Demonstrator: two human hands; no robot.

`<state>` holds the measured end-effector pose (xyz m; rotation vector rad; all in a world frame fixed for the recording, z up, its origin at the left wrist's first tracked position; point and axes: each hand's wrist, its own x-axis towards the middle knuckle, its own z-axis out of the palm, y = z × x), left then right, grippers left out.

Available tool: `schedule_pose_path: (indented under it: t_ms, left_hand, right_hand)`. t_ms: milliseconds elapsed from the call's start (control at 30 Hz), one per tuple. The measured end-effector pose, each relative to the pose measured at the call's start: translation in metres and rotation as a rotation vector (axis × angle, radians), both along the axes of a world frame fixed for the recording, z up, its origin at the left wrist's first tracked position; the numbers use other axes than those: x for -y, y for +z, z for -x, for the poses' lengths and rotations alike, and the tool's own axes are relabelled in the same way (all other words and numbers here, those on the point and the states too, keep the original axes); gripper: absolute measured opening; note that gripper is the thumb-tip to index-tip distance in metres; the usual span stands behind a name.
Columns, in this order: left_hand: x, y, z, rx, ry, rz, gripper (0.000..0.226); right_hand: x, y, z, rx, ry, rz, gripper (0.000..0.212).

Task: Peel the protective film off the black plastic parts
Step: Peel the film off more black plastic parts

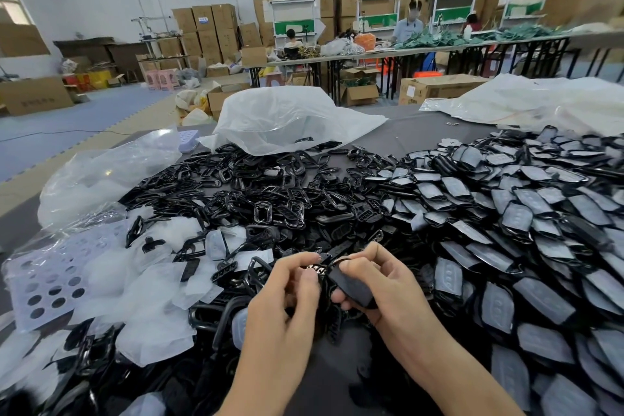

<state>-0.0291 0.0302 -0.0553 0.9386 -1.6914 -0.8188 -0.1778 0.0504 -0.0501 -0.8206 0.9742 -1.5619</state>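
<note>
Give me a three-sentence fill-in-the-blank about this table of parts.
The left hand and the right hand both hold one ___ plastic part.
The pile of film-covered parts lies to the person's ___.
The peeled film sheets lie to the person's ___.
Missing words: black; right; left.

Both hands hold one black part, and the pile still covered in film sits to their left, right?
No. In the head view the left hand and right hand do hold one black part, but the film-covered pile sits to their right.
</note>
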Motion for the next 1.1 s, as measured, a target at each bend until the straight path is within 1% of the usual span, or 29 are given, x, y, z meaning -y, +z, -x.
schedule_pose_path:
  t_ms: [100, 200, 233, 267, 300, 433, 533, 567, 633, 667, 733, 767, 800, 833, 867, 900, 967, 1033, 1100]
  left_hand:
    - [0.002, 0.002, 0.003, -0.031, -0.092, -0.124, 0.017]
    - [0.005, 0.001, 0.002, -0.066, -0.072, -0.179, 0.014]
    - [0.007, 0.001, 0.001, -0.087, -0.041, -0.186, 0.012]
    - [0.009, 0.0, 0.0, -0.106, -0.009, -0.186, 0.012]
    - [0.011, 0.0, -0.001, -0.113, 0.021, -0.178, 0.013]
    - [0.012, 0.0, -0.002, -0.081, 0.053, -0.146, 0.014]
    - [0.012, 0.001, 0.0, -0.104, 0.036, -0.164, 0.015]
    - [0.01, 0.001, 0.001, -0.117, 0.023, -0.18, 0.016]
    - [0.006, 0.003, 0.003, -0.112, -0.002, -0.168, 0.019]
    - [0.004, 0.002, 0.003, -0.065, 0.003, -0.13, 0.02]
    - [0.0, 0.0, 0.001, 0.087, 0.003, 0.0, 0.019]
    - [-0.001, -0.003, 0.0, 0.183, -0.012, 0.073, 0.02]
    - [-0.002, -0.006, -0.001, 0.301, -0.023, 0.155, 0.022]
    - [-0.002, -0.01, -0.001, 0.427, -0.021, 0.242, 0.026]
    - [-0.001, -0.014, -0.001, 0.55, -0.007, 0.326, 0.032]
    - [0.0, -0.017, 0.0, 0.655, 0.016, 0.397, 0.038]
    - [0.004, -0.019, 0.0, 0.814, 0.086, 0.491, 0.043]
    - [0.012, -0.023, -0.002, 0.935, 0.182, 0.483, 0.055]
    - [0.021, -0.025, -0.009, 1.013, 0.29, 0.417, 0.064]
  right_hand:
    - [0.0, -0.002, -0.004, -0.042, 0.056, 0.016, 0.013]
    - [0.0, -0.004, -0.006, -0.082, 0.094, 0.046, 0.006]
    - [0.001, -0.005, -0.005, -0.087, 0.099, 0.053, 0.008]
    - [0.002, -0.006, -0.004, -0.11, 0.1, 0.057, 0.016]
    - [0.002, -0.008, -0.004, -0.156, 0.095, 0.064, 0.019]
    - [0.001, -0.011, 0.0, -0.387, 0.06, 0.101, 0.026]
    - [-0.002, -0.012, 0.002, -0.624, 0.027, 0.113, 0.025]
    - [-0.003, -0.011, 0.002, -0.665, 0.001, 0.113, 0.025]
    - [-0.001, -0.001, 0.011, -0.667, -0.106, 0.121, 0.027]
    - [0.0, 0.008, 0.022, -0.621, -0.196, 0.133, 0.026]
    - [0.007, 0.032, 0.057, -0.452, -0.449, 0.165, 0.027]
    - [0.011, 0.045, 0.076, -0.367, -0.573, 0.154, 0.037]
    - [0.015, 0.057, 0.092, -0.294, -0.667, 0.114, 0.053]
    - [0.016, 0.065, 0.103, -0.237, -0.725, 0.066, 0.067]
    - [0.016, 0.068, 0.11, -0.21, -0.757, 0.021, 0.076]
    - [0.016, 0.067, 0.11, -0.229, -0.771, -0.029, 0.077]
    - [0.011, 0.057, 0.096, -0.388, -0.732, -0.078, 0.069]
    - [0.006, 0.041, 0.068, -0.643, -0.634, -0.048, 0.056]
    - [0.005, 0.024, 0.035, -0.92, -0.512, 0.025, 0.049]
